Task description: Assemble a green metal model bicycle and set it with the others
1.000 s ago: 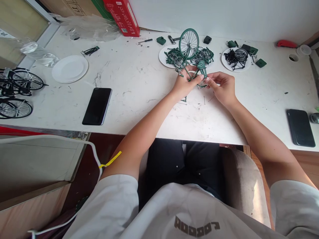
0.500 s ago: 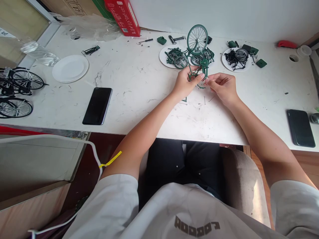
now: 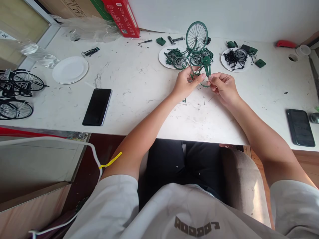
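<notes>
A green model bicycle (image 3: 196, 38), partly built, is held up over the table with its spoked wheel pointing away from me. My left hand (image 3: 186, 80) is closed on its frame, thumb on the near side. At the frame's near end, the fingertips of my right hand (image 3: 223, 85) are pinched together; whatever small part lies between them is too small to make out. Just beyond, a white plate (image 3: 163, 59) holds green bicycle parts (image 3: 176, 58). Thin pins (image 3: 204, 100) and a small green piece (image 3: 184, 100) lie on the table near my wrists.
To the right, a second plate (image 3: 225, 66) carries black parts, with green pieces (image 3: 260, 63) beside it. Phones lie at left (image 3: 97, 107) and right (image 3: 300, 127). A screwdriver (image 3: 145, 41), stacked plates (image 3: 70, 69), a red box (image 3: 122, 18) and black model bicycles (image 3: 18, 83) are further left.
The near end of the bicycle frame has shifted slightly right, and its wheel tips a little farther away. My right fingers have moved slightly at the frame's end; my left hand keeps its hold.
</notes>
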A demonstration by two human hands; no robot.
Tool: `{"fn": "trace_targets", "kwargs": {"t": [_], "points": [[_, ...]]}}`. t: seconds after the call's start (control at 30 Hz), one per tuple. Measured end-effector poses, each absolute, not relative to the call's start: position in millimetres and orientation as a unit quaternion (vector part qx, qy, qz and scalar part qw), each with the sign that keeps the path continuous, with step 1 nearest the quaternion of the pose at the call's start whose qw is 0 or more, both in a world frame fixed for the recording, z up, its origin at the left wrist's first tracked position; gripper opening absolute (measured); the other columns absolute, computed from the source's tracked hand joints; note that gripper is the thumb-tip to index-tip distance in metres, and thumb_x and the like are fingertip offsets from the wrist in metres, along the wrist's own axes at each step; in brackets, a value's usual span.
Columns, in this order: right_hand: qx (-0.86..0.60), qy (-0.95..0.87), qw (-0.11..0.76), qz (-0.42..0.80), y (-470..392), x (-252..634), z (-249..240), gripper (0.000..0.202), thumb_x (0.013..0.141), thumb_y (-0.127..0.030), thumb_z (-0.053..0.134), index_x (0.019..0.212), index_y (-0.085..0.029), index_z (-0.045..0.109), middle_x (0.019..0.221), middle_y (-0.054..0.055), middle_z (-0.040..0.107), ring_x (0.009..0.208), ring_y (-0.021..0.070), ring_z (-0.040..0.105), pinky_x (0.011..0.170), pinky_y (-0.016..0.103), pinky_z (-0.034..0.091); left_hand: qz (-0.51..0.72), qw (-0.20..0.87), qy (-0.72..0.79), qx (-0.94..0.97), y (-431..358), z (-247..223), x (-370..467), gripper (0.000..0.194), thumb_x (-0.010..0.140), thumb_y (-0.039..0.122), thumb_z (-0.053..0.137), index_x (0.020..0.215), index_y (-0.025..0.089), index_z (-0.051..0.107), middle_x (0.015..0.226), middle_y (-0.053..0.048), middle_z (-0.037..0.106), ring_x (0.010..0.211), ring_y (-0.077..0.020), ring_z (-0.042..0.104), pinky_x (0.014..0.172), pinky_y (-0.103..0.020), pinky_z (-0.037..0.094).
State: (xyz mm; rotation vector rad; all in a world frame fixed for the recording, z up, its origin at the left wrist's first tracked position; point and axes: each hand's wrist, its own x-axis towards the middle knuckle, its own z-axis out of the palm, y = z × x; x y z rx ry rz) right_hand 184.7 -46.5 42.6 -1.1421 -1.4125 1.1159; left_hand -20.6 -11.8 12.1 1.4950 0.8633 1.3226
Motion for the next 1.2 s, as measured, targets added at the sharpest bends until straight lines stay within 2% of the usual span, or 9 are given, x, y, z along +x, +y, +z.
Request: {"fn": "trace_targets", "kwargs": {"t": [0.17,0.3,0.4,0.5,0.63,0.83,1.0,1.13,1.2], "points": [[-0.492,-0.556,0.517,0.426,-38.3,190.6,37.7,0.072,0.073,-0.095,0.091,0.088,-0.028,0.070,0.082,0.003,0.075,0.060,0.0146,0.056,0.046,0.032,0.042,0.544,0.453,0.366,0.604,-15.4,16.5,-22.2,0.061,0.086,0.075,0.094,0.116,0.024,0.078,0.098,-0.007,0.080,0.101,-0.0264,0.081,0.093,-0.041,0.066],[-0.487,-0.604,0.542,0.322,-38.5,194.6,34.3,0.068,0.084,-0.094,0.084,0.096,-0.029,0.071,0.089,0.008,0.077,0.081,0.0240,0.073,0.062,0.039,0.058,0.563,0.430,0.387,0.591,-14.7,15.0,-26.1,0.051,0.091,0.070,0.092,0.104,0.022,0.078,0.095,-0.007,0.078,0.101,-0.0239,0.079,0.093,-0.039,0.065],[-0.479,-0.651,0.540,0.236,-43.9,194.7,33.5,0.066,0.090,-0.093,0.079,0.099,-0.028,0.072,0.092,0.011,0.078,0.093,0.0294,0.077,0.072,0.045,0.063,0.558,0.441,0.392,0.583,-15.7,15.8,-27.9,0.047,0.093,0.067,0.091,0.093,0.022,0.076,0.085,-0.006,0.075,0.090,-0.0198,0.077,0.088,-0.035,0.065],[-0.486,-0.683,0.525,0.149,-48.2,193.5,33.5,0.067,0.095,-0.094,0.072,0.098,-0.027,0.072,0.088,0.008,0.077,0.084,0.0261,0.076,0.070,0.043,0.063,0.544,0.486,0.363,0.580,-19.2,21.7,-26.2,0.044,0.091,0.061,0.096,0.100,0.022,0.077,0.089,-0.005,0.078,0.089,-0.0181,0.078,0.088,-0.034,0.066],[-0.485,-0.714,0.498,0.080,-49.0,193.0,33.8,0.054,0.103,-0.081,0.074,0.099,-0.026,0.073,0.089,0.006,0.077,0.078,0.0226,0.074,0.072,0.042,0.064,0.540,0.523,0.343,0.563,-25.2,31.8,-22.7,0.044,0.086,0.049,0.102,0.111,0.021,0.079,0.102,-0.007,0.082,0.107,-0.0245,0.084,0.099,-0.039,0.068],[-0.477,-0.727,0.488,0.074,-48.8,192.2,33.1,0.039,0.101,-0.064,0.083,0.096,-0.027,0.073,0.088,0.004,0.077,0.073,0.0202,0.070,0.070,0.040,0.062,0.541,0.543,0.353,0.536,-32.7,41.5,-26.0,0.031,0.091,0.037,0.098,0.105,0.020,0.077,0.108,-0.007,0.086,0.122,-0.0294,0.085,0.104,-0.042,0.072],[-0.478,-0.719,0.496,0.092,-49.0,190.9,31.5,0.036,0.102,-0.060,0.083,0.097,-0.027,0.072,0.088,0.004,0.075,0.072,0.0199,0.069,0.067,0.040,0.060,0.548,0.575,0.324,0.514,-33.5,43.0,-28.1,0.017,0.095,0.022,0.093,0.105,0.017,0.079,0.105,-0.004,0.086,0.120,-0.0260,0.086,0.114,-0.047,0.071],[-0.477,-0.713,0.505,0.091,-47.7,191.1,30.5,0.035,0.100,-0.058,0.085,0.095,-0.026,0.071,0.088,0.004,0.076,0.071,0.0190,0.068,0.064,0.038,0.057,0.550,0.585,0.305,0.513,-29.2,37.7,-28.2,0.028,0.086,0.013,0.098,0.107,0.018,0.080,0.110,-0.005,0.087,0.121,-0.0258,0.086,0.118,-0.046,0.069],[-0.476,-0.713,0.507,0.091,-47.2,191.3,30.3,0.031,0.098,-0.054,0.087,0.094,-0.027,0.071,0.087,0.003,0.077,0.069,0.0181,0.067,0.062,0.037,0.056,0.547,0.578,0.318,0.515,-27.4,35.6,-28.3,0.031,0.085,0.016,0.098,0.109,0.019,0.079,0.113,-0.006,0.087,0.120,-0.0266,0.087,0.114,-0.044,0.070]]}}
